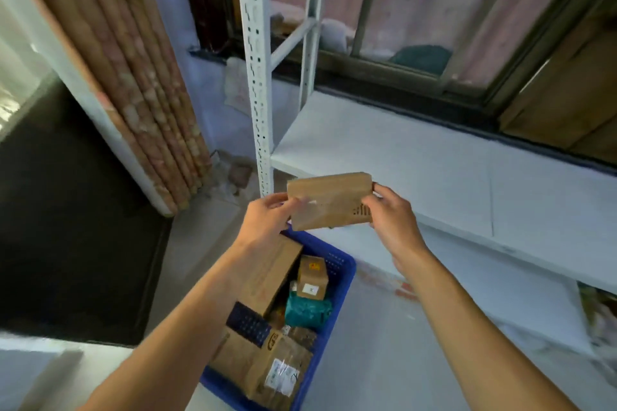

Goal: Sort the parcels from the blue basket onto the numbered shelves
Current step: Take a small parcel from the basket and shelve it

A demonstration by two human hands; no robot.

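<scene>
I hold a small flat cardboard parcel (329, 200) up in front of me with both hands. My left hand (267, 220) pinches its left end and my right hand (392, 217) grips its right end, near a dark printed barcode. Below it on the floor stands the blue basket (344, 280) with several parcels inside: brown cartons, a small box with a white label (312, 277), a teal wrapped packet (307, 310) and a dark dotted one (248, 324). The white shelf board (417, 160) lies just beyond and to the right of the parcel. No shelf numbers show.
A white perforated shelf upright (257, 93) rises just left of the held parcel. A window with a dark frame (400, 77) is behind the shelf. A brown curtain (133, 77) hangs at the left, beside a dark floor mat (66, 210). A cardboard box (567, 93) stands at far right.
</scene>
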